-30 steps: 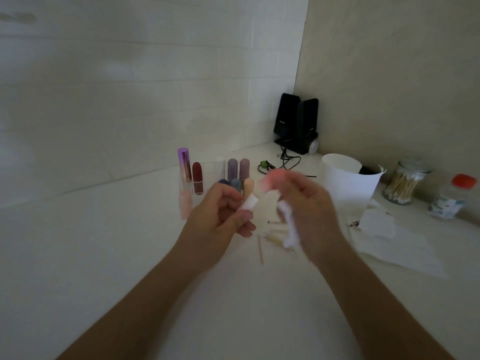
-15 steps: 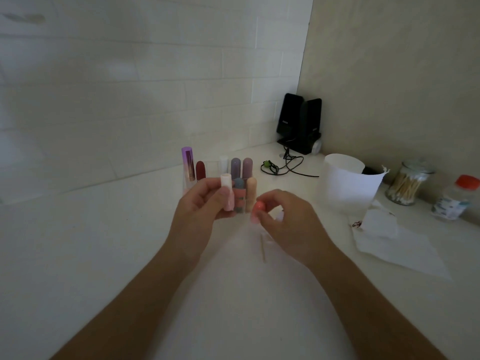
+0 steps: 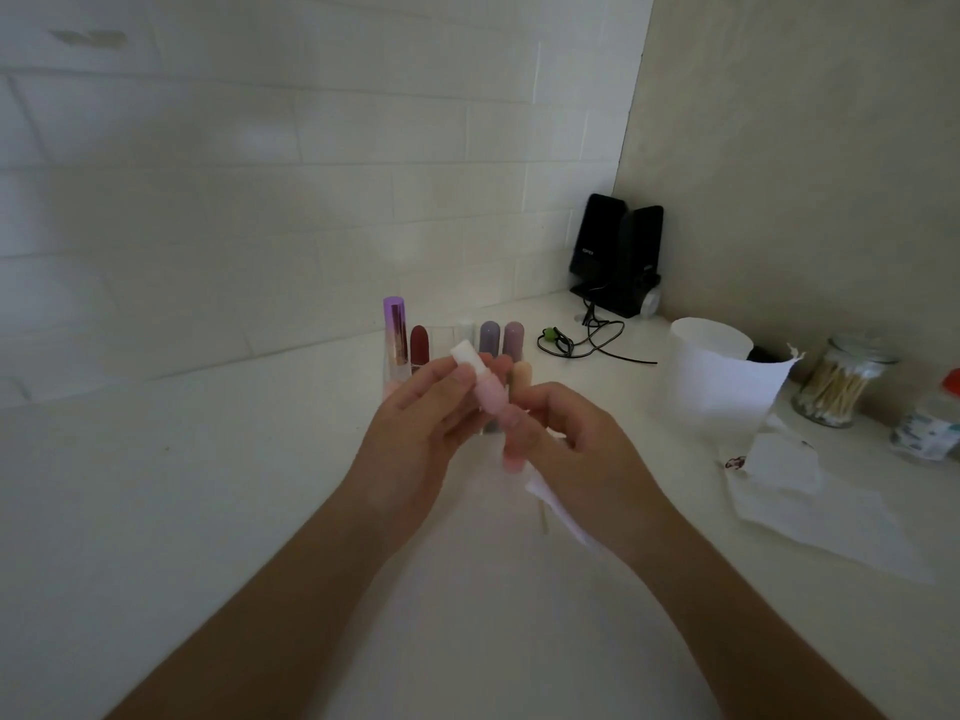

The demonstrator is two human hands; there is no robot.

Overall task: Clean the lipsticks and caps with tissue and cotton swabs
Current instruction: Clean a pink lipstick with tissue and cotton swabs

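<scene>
left hand [image 3: 415,444] grips pink lipstick [image 3: 485,394], tilted; right hand [image 3: 587,449] pinches its lower end, tissue [image 3: 558,506] hanging beneath palm.

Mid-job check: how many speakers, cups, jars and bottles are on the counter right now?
Black speakers: 2
White cup: 1
Cotton swab jar: 1
Red-capped bottle: 1
Total: 5

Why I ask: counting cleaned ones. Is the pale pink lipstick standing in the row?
No, the left hand holds the pale pink lipstick up in front of the row.
</scene>
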